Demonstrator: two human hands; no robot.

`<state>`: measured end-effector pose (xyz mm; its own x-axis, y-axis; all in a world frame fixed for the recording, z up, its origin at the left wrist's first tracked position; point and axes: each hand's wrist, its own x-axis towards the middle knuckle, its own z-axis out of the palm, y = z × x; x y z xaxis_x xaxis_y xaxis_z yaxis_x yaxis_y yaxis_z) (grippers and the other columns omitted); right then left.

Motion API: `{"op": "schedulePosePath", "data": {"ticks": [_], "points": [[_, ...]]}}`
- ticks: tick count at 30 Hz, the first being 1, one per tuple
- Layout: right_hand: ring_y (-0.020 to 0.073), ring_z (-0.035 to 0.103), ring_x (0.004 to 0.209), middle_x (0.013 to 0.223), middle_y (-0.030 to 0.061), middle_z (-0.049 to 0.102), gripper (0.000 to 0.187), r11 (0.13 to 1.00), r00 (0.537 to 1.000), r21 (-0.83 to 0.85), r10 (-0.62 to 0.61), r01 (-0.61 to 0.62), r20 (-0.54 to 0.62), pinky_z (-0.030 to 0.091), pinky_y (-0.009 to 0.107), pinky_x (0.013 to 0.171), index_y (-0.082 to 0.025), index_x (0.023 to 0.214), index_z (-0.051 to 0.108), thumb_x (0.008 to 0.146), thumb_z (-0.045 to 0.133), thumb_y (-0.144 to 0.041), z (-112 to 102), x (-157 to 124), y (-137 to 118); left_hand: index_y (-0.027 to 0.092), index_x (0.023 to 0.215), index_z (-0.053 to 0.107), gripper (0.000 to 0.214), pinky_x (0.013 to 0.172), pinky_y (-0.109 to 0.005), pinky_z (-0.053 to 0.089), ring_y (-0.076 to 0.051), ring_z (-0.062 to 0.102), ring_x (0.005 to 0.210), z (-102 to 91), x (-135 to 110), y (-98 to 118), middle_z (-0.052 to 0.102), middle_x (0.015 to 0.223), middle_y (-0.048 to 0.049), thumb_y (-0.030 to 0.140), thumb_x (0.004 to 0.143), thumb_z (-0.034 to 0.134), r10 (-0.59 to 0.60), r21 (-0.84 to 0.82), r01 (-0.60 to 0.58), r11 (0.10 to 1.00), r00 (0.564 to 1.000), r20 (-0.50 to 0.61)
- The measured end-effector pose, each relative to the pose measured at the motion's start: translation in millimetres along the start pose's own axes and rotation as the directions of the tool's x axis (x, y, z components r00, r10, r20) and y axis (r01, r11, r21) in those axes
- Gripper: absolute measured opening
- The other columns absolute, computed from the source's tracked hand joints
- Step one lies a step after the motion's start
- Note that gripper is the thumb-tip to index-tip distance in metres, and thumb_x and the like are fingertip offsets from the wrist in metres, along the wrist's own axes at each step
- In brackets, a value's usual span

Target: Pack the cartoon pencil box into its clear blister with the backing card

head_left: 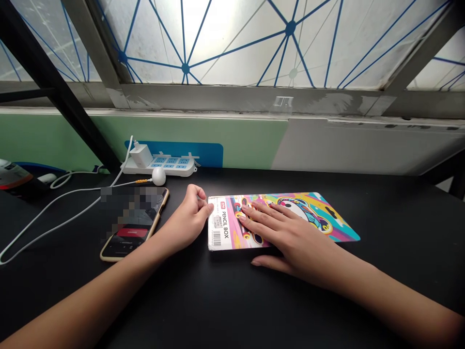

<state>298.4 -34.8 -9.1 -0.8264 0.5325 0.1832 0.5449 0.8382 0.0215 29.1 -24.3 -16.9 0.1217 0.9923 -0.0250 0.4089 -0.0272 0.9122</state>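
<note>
A colourful pencil box lies flat on the black table, its white label end toward the left. My right hand rests flat on top of the box with fingers stretched out, thumb on the table beside it. My left hand sits at the box's left end, its fingers curled and touching the upper left corner of the box.
A phone with a lit screen lies left of my left hand, with a white cable attached. A white power strip with a charger stands at the wall. A window runs along the back.
</note>
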Motion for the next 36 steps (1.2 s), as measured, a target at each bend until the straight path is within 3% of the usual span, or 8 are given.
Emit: {"op": "schedulePosePath", "data": {"ticks": [6, 11, 13, 17, 21, 25, 31, 36], "points": [[0.0363, 0.036, 0.149, 0.163, 0.0107, 0.036, 0.068, 1.0, 1.0, 0.003, 0.019, -0.019, 0.017, 0.038, 0.061, 0.117, -0.022, 0.157, 0.038, 0.097, 0.061, -0.043, -0.8, -1.8, 5.9, 0.026, 0.094, 0.031, 0.018, 0.057, -0.024, 0.036, -0.012, 0.042, 0.061, -4.9, 1.3, -0.5, 0.042, 0.072, 0.0082, 0.026, 0.097, 0.048, 0.074, 0.121, -0.067, 0.99, 0.996, -0.059], [0.0357, 0.041, 0.146, 0.159, 0.0096, 0.045, 0.063, 0.999, 0.999, -0.009, 0.047, -0.047, -0.014, 0.044, 0.061, 0.113, -0.023, 0.154, 0.043, 0.097, 0.06, -0.044, -2.6, -8.3, 21.1, 0.027, 0.095, 0.031, 0.016, 0.06, -0.027, 0.038, -0.015, 0.048, 0.062, -23.6, 8.3, -4.2, 0.046, 0.071, 0.0069, 0.027, 0.097, 0.046, 0.118, 0.259, -0.09, 0.962, 0.988, -0.095], [0.0354, 0.045, 0.144, 0.156, 0.0097, 0.05, 0.061, 0.998, 0.997, -0.016, 0.061, -0.062, -0.05, 0.046, 0.061, 0.11, -0.024, 0.153, 0.046, 0.097, 0.06, -0.043, -2.7, -10.3, 27.4, 0.027, 0.097, 0.034, 0.011, 0.061, -0.029, 0.038, -0.017, 0.051, 0.063, -34.2, 9.2, -2.3, 0.048, 0.072, 0.0051, 0.028, 0.097, 0.045, 0.12, 0.422, -0.062, 0.904, 0.986, -0.113], [0.0328, 0.05, 0.141, 0.15, 0.0102, 0.057, 0.052, 0.998, 0.994, -0.026, 0.049, -0.051, -0.098, 0.048, 0.056, 0.11, -0.022, 0.148, 0.052, 0.098, 0.057, -0.035, -2.2, -10.5, 35.1, 0.026, 0.105, 0.045, 0.011, 0.059, -0.033, 0.038, -0.024, 0.058, 0.067, -52.8, 6.5, 5.0, 0.056, 0.079, -0.0019, 0.033, 0.099, 0.039, 0.065, 0.725, 0.071, 0.685, 0.985, -0.158], [0.0323, 0.052, 0.139, 0.148, 0.009, 0.059, 0.049, 0.999, 0.994, -0.034, 0.038, -0.042, -0.102, 0.05, 0.054, 0.108, -0.023, 0.147, 0.054, 0.098, 0.055, -0.028, -1.6, -10.2, 39.8, 0.027, 0.109, 0.053, 0.021, 0.058, -0.035, 0.041, -0.033, 0.064, 0.084, -62.0, 2.7, 9.3, 0.06, 0.09, -0.0094, 0.032, 0.099, 0.035, 0.043, 0.841, 0.123, 0.527, 0.984, -0.171], [0.0313, 0.054, 0.138, 0.147, 0.0083, 0.06, 0.05, 0.998, 0.994, -0.043, 0.033, -0.038, -0.104, 0.051, 0.053, 0.108, -0.024, 0.147, 0.053, 0.097, 0.054, -0.026, -2.2, -12.1, 43.7, 0.025, 0.112, 0.06, 0.028, 0.059, -0.039, 0.046, -0.038, 0.062, 0.093, -64.7, 0.6, 8.4, 0.062, 0.092, -0.0134, 0.027, 0.097, 0.036, 0.032, 0.875, 0.141, 0.463, 0.984, -0.176], [0.0336, 0.055, 0.135, 0.148, 0.014, 0.059, 0.044, 0.996, 0.994, -0.067, 0.053, -0.06, -0.097, 0.05, 0.056, 0.107, -0.019, 0.141, 0.057, 0.099, 0.054, -0.031, -3.2, -8.9, 36.3, 0.015, 0.12, 0.064, 0.038, 0.082, -0.052, 0.053, -0.043, 0.055, 0.11, -53.8, 1.1, 3.2, 0.065, 0.113, -0.0216, 0.022, 0.099, 0.033, 0.229, 0.942, 0.034, 0.333, 0.967, -0.116], [0.0361, 0.042, 0.146, 0.159, 0.0207, 0.042, 0.059, 0.993, 0.989, -0.068, 0.086, -0.095, -0.121, 0.041, 0.062, 0.113, -0.016, 0.153, 0.042, 0.097, 0.057, -0.031, 11.5, -1.8, 23.9, 0.011, 0.14, 0.055, 0.048, 0.118, -0.05, 0.034, -0.036, 0.04, 0.143, -7.2, -7.6, 6.5, 0.049, 0.152, -0.0206, 0.04, 0.105, 0.039, 0.471, 0.859, -0.298, 0.416, 0.879, 0.077]]}}
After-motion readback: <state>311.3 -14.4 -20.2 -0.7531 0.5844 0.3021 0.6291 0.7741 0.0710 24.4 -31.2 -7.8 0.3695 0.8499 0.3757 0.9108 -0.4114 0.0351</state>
